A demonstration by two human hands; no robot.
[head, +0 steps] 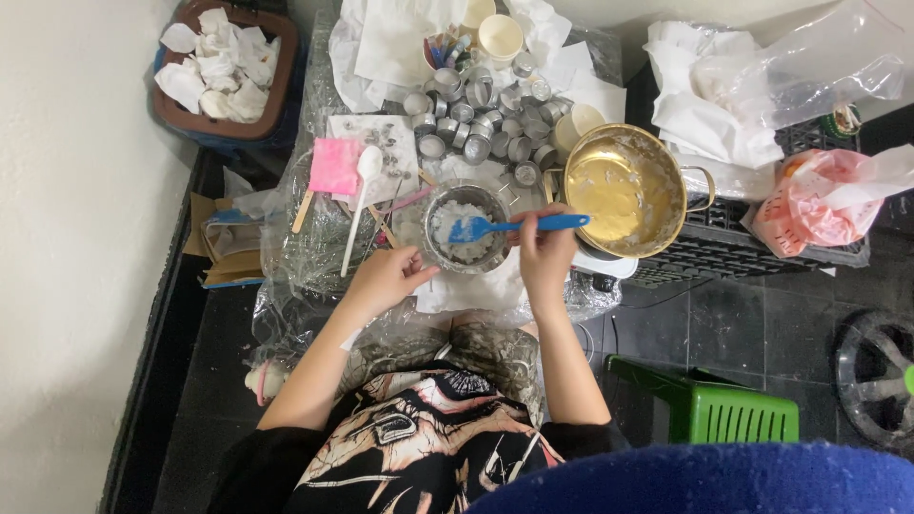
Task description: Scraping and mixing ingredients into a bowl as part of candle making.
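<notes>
1. Spatula point(505, 227): blue, silicone head down inside the small metal bowl point(466, 227), handle running out to the right over the bowl rim. The right hand point(546, 255) grips the handle near mid-length, fingers curled shut around it. That grip leaves the blade free to work the bowl's contents.
2. Bowl holds a white flaky or lumpy mass, looks like wax; the blade lies on top of it.
3. Left hand point(386, 276) sits at the bowl's near-left rim, thumb and fingertips touching or just shy of the wall. Fingers are loosely together, not wrapped round anything. Reads as bracing the bowl so it doesn't skate on the plastic sheet point(305, 257) under it.
4. Brass-coloured pan point(624, 190) stands just right of the bowl, on a white base, with a pale residue film inside. It is close enough for the spatula handle to reach over its rim.
5. Cluster of small empty metal cups point(481, 114) lies behind the bowl, within arm's reach, some upright and some tipped.
6. White spoon point(360, 205), pink square pad point(335, 166) and wooden sticks point(305, 211) are parked left of the bowl, clear of both hands.
7. Paper cups point(501, 38) and crumpled white paper sit at the far edge; a brown bin point(227, 67) of used tissues is far left, well apart.
8. Black crate point(724, 247) on the right carries plastic bags; a green stool point(724, 405) is on the floor near the person's right side.
</notes>
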